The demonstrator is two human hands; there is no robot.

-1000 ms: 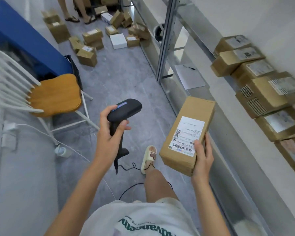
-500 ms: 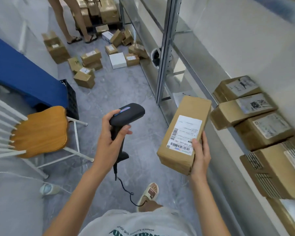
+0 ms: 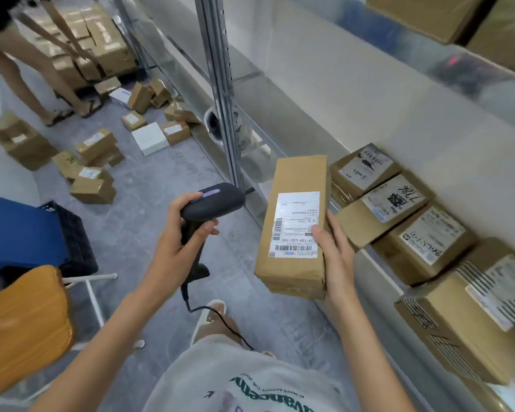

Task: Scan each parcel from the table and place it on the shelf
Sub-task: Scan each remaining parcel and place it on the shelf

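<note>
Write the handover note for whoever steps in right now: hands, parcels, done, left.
Left hand: grips the black barcode scanner, its head toward the held parcel.
Right hand: holds the tall brown parcel upright, label facing up, thumb on the label.
Shelf: at right; a row of labelled boxes already lies on it.
Done: those boxes shelved.
Left: whether this parcel is scanned cannot be told; shelve it beside the row. Many boxes on the floor remain.

Head cam, fwd-down, close over hands
</note>
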